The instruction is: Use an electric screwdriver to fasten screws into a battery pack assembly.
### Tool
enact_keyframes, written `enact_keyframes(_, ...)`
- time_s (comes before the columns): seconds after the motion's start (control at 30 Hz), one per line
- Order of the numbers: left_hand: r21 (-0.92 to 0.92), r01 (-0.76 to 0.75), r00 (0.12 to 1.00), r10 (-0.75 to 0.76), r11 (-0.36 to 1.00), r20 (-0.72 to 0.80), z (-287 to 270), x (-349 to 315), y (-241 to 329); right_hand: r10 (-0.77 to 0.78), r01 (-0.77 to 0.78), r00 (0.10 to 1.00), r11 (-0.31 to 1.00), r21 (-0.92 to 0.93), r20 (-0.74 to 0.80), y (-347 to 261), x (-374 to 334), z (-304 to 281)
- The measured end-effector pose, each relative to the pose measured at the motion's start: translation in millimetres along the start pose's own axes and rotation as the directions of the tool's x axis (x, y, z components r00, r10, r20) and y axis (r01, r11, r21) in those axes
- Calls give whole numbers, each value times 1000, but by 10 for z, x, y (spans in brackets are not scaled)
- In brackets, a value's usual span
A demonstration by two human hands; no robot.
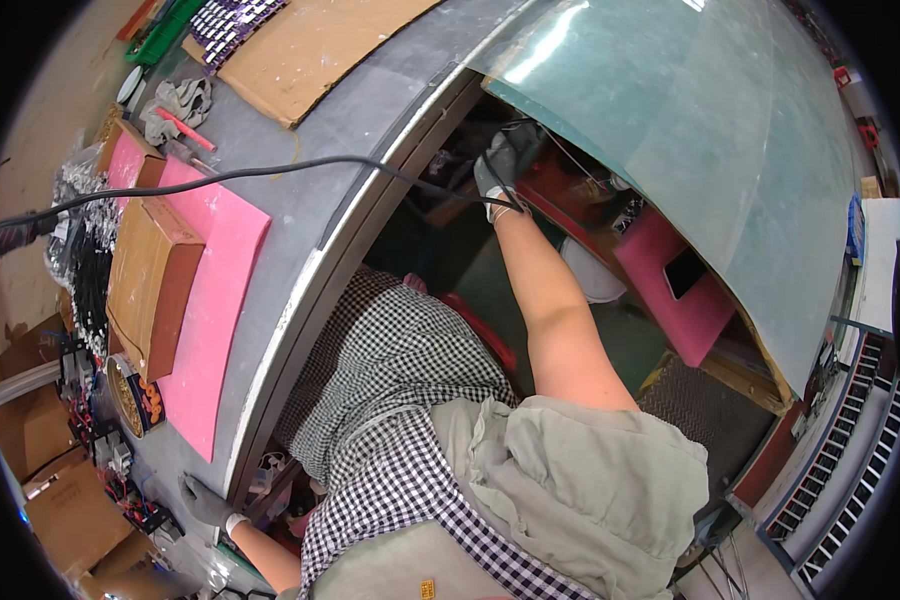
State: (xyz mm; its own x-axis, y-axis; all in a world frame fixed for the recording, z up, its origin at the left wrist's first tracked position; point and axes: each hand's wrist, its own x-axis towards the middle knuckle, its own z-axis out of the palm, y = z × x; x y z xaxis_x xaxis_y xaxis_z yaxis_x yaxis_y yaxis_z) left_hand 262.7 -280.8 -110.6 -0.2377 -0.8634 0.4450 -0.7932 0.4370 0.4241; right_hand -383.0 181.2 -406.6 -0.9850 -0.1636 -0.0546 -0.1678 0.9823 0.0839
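Observation:
My right arm reaches into the gap between two worktables. My right hand (500,168), in a grey glove, is closed around a black cable (340,160), which loops beside the fingers; its far fingertips are in shadow. From there the cable crosses the grey tabletop to a dark tool-like end (18,240) at the far left. My left hand (206,502), also gloved in grey, lies with fingers stretched out at the near corner of the grey table (270,215). It holds nothing that I can see.
On the left table lie a pink foam sheet (215,300), a cardboard box (150,280), a round tub (135,395) and a cardboard sheet (320,50). A green-topped table (690,130) stands right; beneath it, a phone (684,273) rests on a pink board (670,300). Black-and-white strips (830,450) lie far right.

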Motion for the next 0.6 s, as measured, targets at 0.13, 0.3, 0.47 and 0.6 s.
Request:
enact_keyframes(0.13, 48, 31, 1000, -31, 998, 0, -24, 3, 37, 99, 504, 623, 708, 495, -776, -359, -173, -4)
enact_keyframes(0.3, 77, 32, 999, -32, 997, -8, -5, 37, -67, -217, 370, 915, 786, 495, -339, -828, -28, -272)
enact_keyframes(0.47, 119, -3, 1000, 5, 993, -13, 30, 122, -72, -117, 236, 745, 967, 95, -657, -602, 251, -141)
enact_keyframes(0.6, 59, 31, 999, -30, 998, -19, -33, 30, -120, -274, 422, 814, 886, 195, -512, -428, -473, -378)
